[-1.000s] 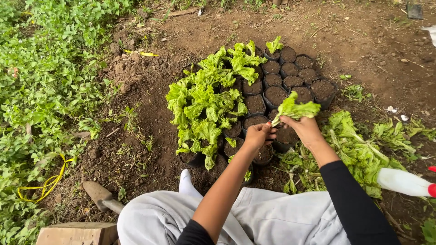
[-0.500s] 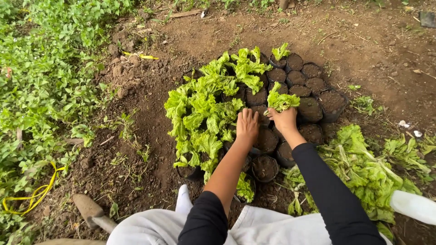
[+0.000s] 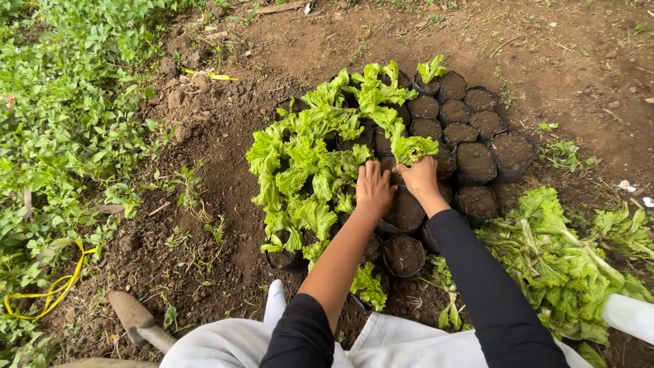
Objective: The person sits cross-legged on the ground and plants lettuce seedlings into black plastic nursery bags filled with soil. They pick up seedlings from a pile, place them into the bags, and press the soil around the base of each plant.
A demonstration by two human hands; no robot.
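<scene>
Fingers of the right hand [image 3: 420, 178] pinch a lettuce seedling [image 3: 413, 148] into a black soil-filled grow bag [image 3: 390, 163]; the left hand [image 3: 374, 188] rests beside it, fingers together.

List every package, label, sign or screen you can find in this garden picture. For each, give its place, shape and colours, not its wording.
No labels, signs or screens show.
Black round grow bags: clustered on the soil before the hands, filled with dark earth, some holding green seedlings.
White bottle-like container: right edge, beside the heap of pulled greens, only partly in view.
</scene>
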